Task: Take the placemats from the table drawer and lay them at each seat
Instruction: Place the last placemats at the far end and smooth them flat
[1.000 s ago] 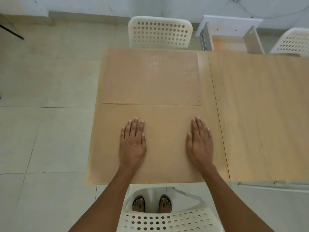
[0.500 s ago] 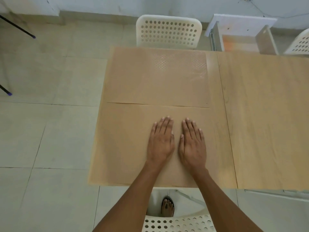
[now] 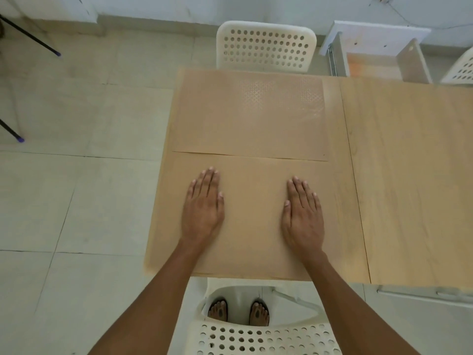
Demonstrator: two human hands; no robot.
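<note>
Palms lie flat on the near placemat [image 3: 253, 221]: in the head view, the only one we have, our left hand [image 3: 203, 208] and right hand [image 3: 302, 216] both rest on it with straight fingers, apart from each other, gripping nothing. This mat sits at the near edge of the table [image 3: 409, 175], in front of the near chair [image 3: 263, 336], whose perforated back shows at the bottom of the view. A 2nd placemat [image 3: 250, 114] lies beyond it, touching or barely overlapping along a thin seam, before the far chair [image 3: 266, 47].

We judge the step in hand to be smoothing the near mat flat. To do it well we press lightly and sweep outward from the middle toward the side edges, so any trapped ripple escapes and the sheet does not creep off the table's front edge. We keep the near edge parallel with the table's edge and the seam with the far mat straight.

The surface is pale wood-grain laminate, close in colour to the mats, with a joint line running front to back on the right; that half carries no mat. Past the far edge the drawer [image 3: 378, 60] stands pulled open, and a 3rd chair [image 3: 460, 67] peeks in at the top right. The floor [image 3: 76, 201] is pale tile, with 2 thin dark legs [image 3: 30, 34] at the upper left.
</note>
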